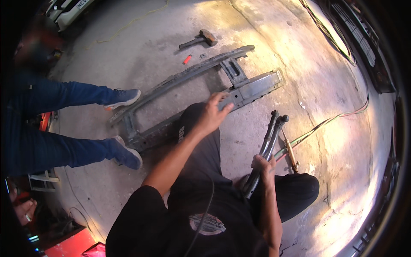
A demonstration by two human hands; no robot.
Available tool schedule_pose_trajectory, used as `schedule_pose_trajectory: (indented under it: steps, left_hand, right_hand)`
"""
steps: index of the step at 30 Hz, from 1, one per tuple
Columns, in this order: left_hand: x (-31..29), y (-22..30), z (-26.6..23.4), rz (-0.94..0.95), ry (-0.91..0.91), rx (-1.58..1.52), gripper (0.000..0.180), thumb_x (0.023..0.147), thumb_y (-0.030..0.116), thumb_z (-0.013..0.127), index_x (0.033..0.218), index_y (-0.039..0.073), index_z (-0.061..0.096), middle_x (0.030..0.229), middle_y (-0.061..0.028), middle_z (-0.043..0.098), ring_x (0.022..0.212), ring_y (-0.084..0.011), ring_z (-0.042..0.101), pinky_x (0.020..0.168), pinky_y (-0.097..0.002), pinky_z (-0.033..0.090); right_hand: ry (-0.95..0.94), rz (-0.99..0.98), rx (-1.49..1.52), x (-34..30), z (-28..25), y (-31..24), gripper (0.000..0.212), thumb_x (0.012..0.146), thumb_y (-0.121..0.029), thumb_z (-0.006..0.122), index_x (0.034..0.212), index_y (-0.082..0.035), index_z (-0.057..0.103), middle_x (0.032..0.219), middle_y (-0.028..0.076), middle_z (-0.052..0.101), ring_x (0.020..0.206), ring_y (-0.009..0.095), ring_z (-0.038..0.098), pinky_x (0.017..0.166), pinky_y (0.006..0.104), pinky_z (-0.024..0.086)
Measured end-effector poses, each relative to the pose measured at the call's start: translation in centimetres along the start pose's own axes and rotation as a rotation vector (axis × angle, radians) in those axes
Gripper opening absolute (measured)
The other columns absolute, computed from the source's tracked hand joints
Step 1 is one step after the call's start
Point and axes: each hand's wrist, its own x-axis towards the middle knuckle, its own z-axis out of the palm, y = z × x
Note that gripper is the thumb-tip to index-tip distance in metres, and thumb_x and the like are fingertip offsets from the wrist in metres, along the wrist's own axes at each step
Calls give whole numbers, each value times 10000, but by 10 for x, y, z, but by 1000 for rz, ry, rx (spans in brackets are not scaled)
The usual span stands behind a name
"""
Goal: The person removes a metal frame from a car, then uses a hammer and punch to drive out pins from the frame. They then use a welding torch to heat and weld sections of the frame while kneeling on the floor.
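Observation:
A long grey metal car frame part (252, 88), with two rails joined by crosspieces, lies on the concrete in front of me. My left hand (212, 115) reaches over my knee and rests on its near rail, fingers spread and not wrapped round it. On my right side, my right hand (264, 166) is closed round a pair of dark metal tubes (269, 139) with rounded knobs at their upper ends. The tubes stand tilted close to my bent leg, and their lower ends are partly hidden by my hand and clothes.
Beyond the frame part lie a hammer (199, 39) and a small red object (187, 59). To the right, a brass-coloured torch (291, 150) sits beside green and red hoses (314, 128). Another person's shoe (124, 97) is against the frame part's left end. A dark car grille (359, 38) is at far right.

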Motion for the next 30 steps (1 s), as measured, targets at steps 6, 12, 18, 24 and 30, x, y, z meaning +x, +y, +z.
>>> schedule_pose_trajectory:
  steps: [6,12,18,24,30]
  left_hand:
    - [-15,-169,-87,-295,183,402,380,929,223,692,1265,52,644,1251,-219,630,1165,-379,617,976,-421,495]
    - [-59,-235,-66,-259,-136,643,576,974,237,585,1524,164,429,1463,-237,464,1364,-416,452,1110,-563,353]
    - [-61,-235,-51,-199,-173,866,601,1020,479,419,1576,264,343,1494,-277,412,1383,-475,407,1125,-723,226]
    - [-66,-255,-45,-187,-116,858,632,1001,560,390,1559,263,378,1496,-282,431,1378,-463,417,1119,-726,234]
    - [-64,-249,-54,-179,-169,779,689,961,606,486,1527,219,415,1508,-302,389,1396,-477,380,1138,-709,220]
  right_hand:
    - [7,59,-63,17,1,16,171,809,-165,662,849,-8,607,665,68,604,564,167,586,547,296,476]
    - [40,267,-320,47,9,16,162,783,-131,651,836,22,639,663,91,608,545,181,585,523,309,492]
    - [-38,292,-724,71,-8,53,214,760,-91,692,870,72,606,675,142,619,548,239,615,494,363,504]
    - [-192,97,-1365,75,-7,80,311,764,-107,699,966,78,552,798,264,655,706,348,684,598,450,531]
    - [-216,220,-1480,73,14,70,298,770,-97,671,987,54,535,924,319,649,914,479,660,770,518,519]
